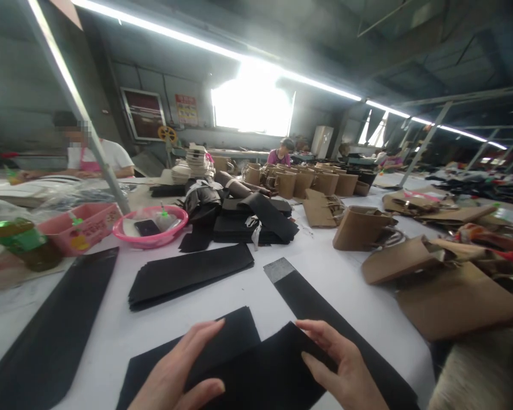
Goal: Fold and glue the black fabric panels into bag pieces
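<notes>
Low in the head view, my left hand [183, 364] lies over black sheets, fingers stretched and thumb apart from them. Under and beside it is a flat black piece [231, 341] on the table. My right hand [337, 361] has its thumb and fingers at the corner of another black sheet [273, 364], which is raised toward me. The sheet's lower part runs out of the picture. Just beyond my right hand, a long black strip [316, 307] with a grey end lies slanting across the white table [256, 285].
A stack of black strips [192, 273] lies ahead, with a bigger black pile [256, 219] behind it. A pink basin [183, 219] holds a phone. Left are a pink basket [85, 228], a bottle [29, 245] and a long black strip [60, 324]. Brown bags [457, 296] fill the right.
</notes>
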Available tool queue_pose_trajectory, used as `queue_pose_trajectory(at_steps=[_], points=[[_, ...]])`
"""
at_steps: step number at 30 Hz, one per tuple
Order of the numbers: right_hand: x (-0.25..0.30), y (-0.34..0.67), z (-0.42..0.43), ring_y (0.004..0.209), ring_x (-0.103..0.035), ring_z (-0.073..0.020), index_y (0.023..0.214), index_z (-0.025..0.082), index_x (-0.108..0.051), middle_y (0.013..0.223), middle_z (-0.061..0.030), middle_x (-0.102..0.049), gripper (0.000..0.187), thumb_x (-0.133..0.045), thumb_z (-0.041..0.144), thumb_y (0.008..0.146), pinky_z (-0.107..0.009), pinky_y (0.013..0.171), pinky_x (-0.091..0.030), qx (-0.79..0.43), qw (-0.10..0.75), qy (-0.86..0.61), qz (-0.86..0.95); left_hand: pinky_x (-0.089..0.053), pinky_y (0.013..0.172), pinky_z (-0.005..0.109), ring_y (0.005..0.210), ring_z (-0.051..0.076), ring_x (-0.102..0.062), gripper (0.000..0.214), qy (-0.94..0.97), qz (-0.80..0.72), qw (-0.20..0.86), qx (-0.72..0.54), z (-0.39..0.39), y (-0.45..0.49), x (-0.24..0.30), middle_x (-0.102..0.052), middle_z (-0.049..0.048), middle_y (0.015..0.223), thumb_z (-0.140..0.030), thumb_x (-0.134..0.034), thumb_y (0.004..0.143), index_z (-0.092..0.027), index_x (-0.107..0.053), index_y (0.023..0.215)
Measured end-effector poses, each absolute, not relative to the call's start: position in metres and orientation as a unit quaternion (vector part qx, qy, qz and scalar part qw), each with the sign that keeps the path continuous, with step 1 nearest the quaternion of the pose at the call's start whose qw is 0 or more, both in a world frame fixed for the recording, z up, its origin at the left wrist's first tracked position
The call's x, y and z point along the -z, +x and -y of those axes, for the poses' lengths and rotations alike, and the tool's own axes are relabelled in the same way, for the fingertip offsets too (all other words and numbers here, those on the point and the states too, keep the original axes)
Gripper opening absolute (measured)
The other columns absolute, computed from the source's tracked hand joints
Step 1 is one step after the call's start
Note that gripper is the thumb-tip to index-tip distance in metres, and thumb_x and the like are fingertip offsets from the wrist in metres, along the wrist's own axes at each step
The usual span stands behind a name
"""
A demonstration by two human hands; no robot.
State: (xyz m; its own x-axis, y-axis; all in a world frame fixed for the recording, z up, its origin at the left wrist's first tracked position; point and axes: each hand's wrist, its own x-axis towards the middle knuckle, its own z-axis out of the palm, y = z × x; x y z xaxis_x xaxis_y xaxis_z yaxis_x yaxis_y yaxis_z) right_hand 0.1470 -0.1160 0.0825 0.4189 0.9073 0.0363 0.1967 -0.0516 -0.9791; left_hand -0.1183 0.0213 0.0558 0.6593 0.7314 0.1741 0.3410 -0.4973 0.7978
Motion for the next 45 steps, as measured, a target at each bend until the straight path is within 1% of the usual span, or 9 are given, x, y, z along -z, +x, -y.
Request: queue_pose_trajectory(at_steps=[3,6,10,14,18,23,31,39,45], points=[[-0.107,0.139,0.102,0.093,-0.065,-0.0237,0.111,0.026,-0.066,0.097,-0.0043,-0.070,0.034,-0.066,0.030,0.078,-0.035,0.085,-0.052,-0.337,0.507,-0.620,0.496,-0.044,0.097,0.029,0.110,0.026,-0.057,0.062,0.813,-0.207,0.489,-0.240,-0.030,-0.073,-0.095,-0.060,0.0048,0.123,-0.055,-0.068,0.075,-0.029,-0.053,0.129],[-0.122,0.132,0.089,0.088,-0.065,-0.0224,0.109,0.025,-0.067,0.092,-0.0029,-0.070,0.032,-0.066,0.030,0.077,-0.032,0.079,-0.052,-0.330,0.528,-0.592,0.512,-0.046,0.077,0.023,0.084,0.020,-0.058,0.036,0.786,-0.157,0.563,-0.202,-0.027,-0.047,-0.119,-0.065,0.0026,0.092,-0.050,-0.059,0.085,-0.020,-0.066,0.104],[-0.121,0.124,0.075,0.082,-0.064,-0.0188,0.114,0.025,-0.063,0.090,-0.0017,-0.068,0.040,-0.070,0.033,0.076,-0.028,0.073,-0.051,-0.351,0.579,-0.574,0.461,-0.038,0.056,0.019,0.062,0.012,-0.045,0.038,0.737,-0.213,0.595,-0.238,-0.025,-0.044,-0.117,-0.056,0.0001,0.069,-0.047,-0.051,0.090,-0.013,-0.064,0.077],[-0.102,0.107,0.062,0.083,-0.066,-0.0207,0.117,0.021,-0.057,0.091,-0.0044,-0.069,0.057,-0.076,0.043,0.069,-0.033,0.078,-0.052,-0.421,0.687,-0.487,0.338,-0.039,0.052,0.019,0.062,0.014,-0.046,0.041,0.690,-0.309,0.566,-0.329,-0.029,-0.056,-0.109,-0.055,0.0015,0.068,-0.051,-0.055,0.087,-0.013,-0.063,0.072],[-0.087,0.083,0.052,0.078,-0.067,-0.0224,0.103,0.018,-0.058,0.089,-0.0076,-0.071,0.052,-0.076,0.051,0.067,-0.035,0.076,-0.052,-0.427,0.723,-0.454,0.299,-0.046,0.056,0.021,0.067,0.018,-0.054,0.041,0.668,-0.358,0.529,-0.381,-0.028,-0.064,-0.106,-0.062,0.0039,0.071,-0.053,-0.058,0.083,-0.014,-0.066,0.075],[-0.083,0.066,0.041,0.058,-0.060,-0.0169,0.080,0.020,-0.055,0.066,-0.0011,-0.065,0.039,-0.069,0.056,0.074,-0.026,0.054,-0.048,-0.399,0.725,-0.480,0.291,-0.050,0.057,0.023,0.068,0.020,-0.059,0.040,0.651,-0.382,0.515,-0.407,-0.024,-0.068,-0.102,-0.068,0.0046,0.071,-0.054,-0.063,0.079,-0.015,-0.070,0.077],[-0.096,0.057,0.042,0.074,-0.062,-0.0205,0.087,0.019,-0.062,0.077,-0.0034,-0.066,0.039,-0.064,0.057,0.078,-0.029,0.069,-0.051,-0.381,0.707,-0.504,0.318,-0.055,0.062,0.028,0.074,0.025,-0.066,0.037,0.615,-0.404,0.531,-0.420,-0.020,-0.079,-0.103,-0.071,0.0052,0.075,-0.052,-0.068,0.075,-0.015,-0.070,0.081],[-0.097,0.054,0.043,0.074,-0.062,-0.0211,0.086,0.020,-0.066,0.074,-0.0025,-0.065,0.043,-0.064,0.062,0.075,-0.026,0.066,-0.049,-0.350,0.680,-0.552,0.332,-0.057,0.064,0.031,0.076,0.027,-0.069,0.039,0.527,-0.365,0.645,-0.416,-0.018,-0.082,-0.106,-0.074,0.0091,0.081,-0.046,-0.077,0.068,-0.014,-0.072,0.089],[-0.099,0.052,0.044,0.065,-0.058,-0.0180,0.081,0.020,-0.064,0.064,0.0000,-0.059,0.042,-0.062,0.062,0.076,-0.025,0.060,-0.046,-0.348,0.677,-0.557,0.332,-0.056,0.067,0.030,0.077,0.025,-0.069,0.035,0.563,-0.358,0.609,-0.429,-0.017,-0.085,-0.109,-0.074,0.0094,0.087,-0.045,-0.074,0.073,-0.014,-0.072,0.087]])
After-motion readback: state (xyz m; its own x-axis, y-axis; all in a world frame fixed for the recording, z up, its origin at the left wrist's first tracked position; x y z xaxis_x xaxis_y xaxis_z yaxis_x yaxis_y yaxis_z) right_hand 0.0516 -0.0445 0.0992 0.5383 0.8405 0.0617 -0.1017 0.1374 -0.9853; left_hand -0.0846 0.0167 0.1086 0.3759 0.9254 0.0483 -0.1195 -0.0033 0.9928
